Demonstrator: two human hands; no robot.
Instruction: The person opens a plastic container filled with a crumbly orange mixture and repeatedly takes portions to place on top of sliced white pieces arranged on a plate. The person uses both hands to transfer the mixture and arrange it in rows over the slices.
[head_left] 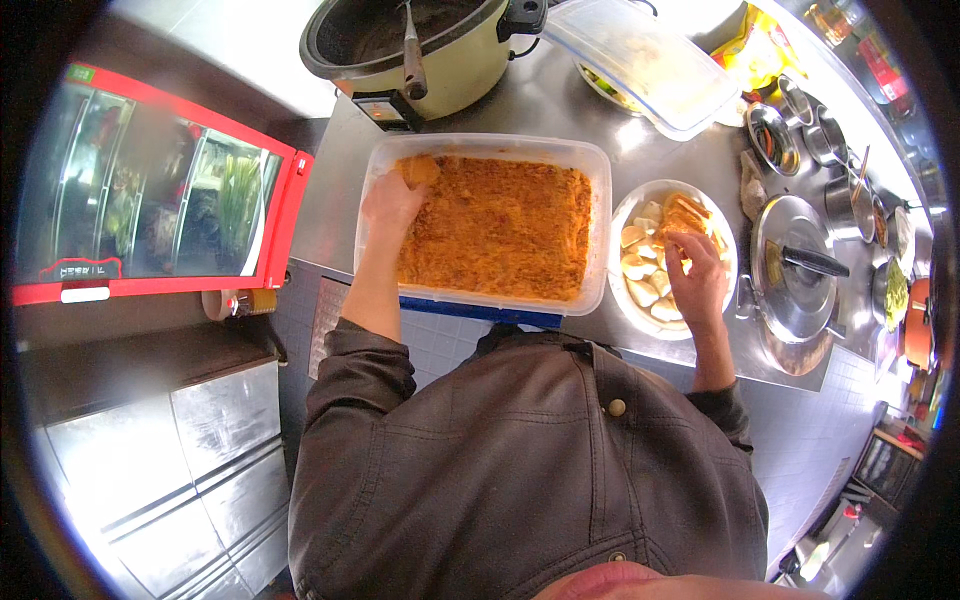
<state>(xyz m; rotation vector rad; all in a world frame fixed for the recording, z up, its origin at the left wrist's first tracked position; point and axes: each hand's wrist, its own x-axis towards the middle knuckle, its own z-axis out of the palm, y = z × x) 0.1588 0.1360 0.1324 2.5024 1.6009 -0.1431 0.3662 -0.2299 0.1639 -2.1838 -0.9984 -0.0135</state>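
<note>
A clear plastic tub (600,215) holds a wide layer of orange-brown crumb or seasoning (500,225). At its upper left corner my left hand (392,208) is closed on an orange-coated slice (420,170), right at the coating. To the right, a round white plate (620,300) carries several pale, plain slices (642,266) and a small stack of orange-coated slices (686,212). My right hand (700,275) is over the plate's right side, thumb and fingers pinched beside the coated stack. Whatever lies between those fingertips is too small to make out.
Behind the tub stands a large cooker (455,70) with a handled utensil in it. A clear lid (650,65) rests over a bowl at the back. On the right are a metal pot lid (795,265) and several small pots (825,135). A red-framed glass cabinet (290,200) stands left.
</note>
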